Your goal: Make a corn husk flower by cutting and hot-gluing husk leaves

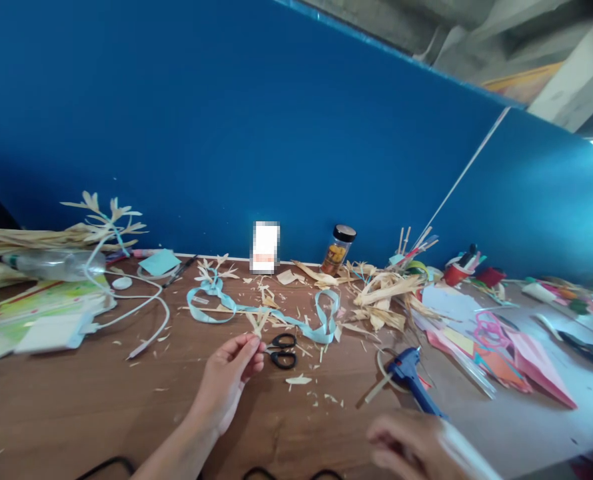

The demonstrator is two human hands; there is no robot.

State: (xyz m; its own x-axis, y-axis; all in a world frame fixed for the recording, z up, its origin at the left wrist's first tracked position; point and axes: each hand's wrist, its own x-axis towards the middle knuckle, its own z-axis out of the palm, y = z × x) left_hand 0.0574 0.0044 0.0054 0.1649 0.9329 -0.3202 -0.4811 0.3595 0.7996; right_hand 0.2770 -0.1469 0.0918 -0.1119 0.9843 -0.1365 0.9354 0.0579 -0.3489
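Observation:
My left hand (234, 370) is closed in a pinch on the base of a small dried-husk flower (259, 323), its pale strips fanning upward. Just right of those fingers, black-handled scissors (282, 351) lie on the table, their blades partly hidden by the hand. Behind the flower, a light blue ribbon (276, 312) runs in loops across the wood. My right hand (401, 440) is low on the right, blurred by motion, with its fingers seemingly curled; whether it holds anything is unclear. Nearest to it is a blue glue gun (410, 377), lying on its side.
Husk scraps (299, 380) litter the brown table (141, 413). At the back stand a black-lidded jar (338, 250) and a bright, pixelated rectangle (265, 247). Dried husks (384, 297) and pink paper (539, 363) lie right; a plastic bottle (59, 265) and white cable (164, 313) lie left.

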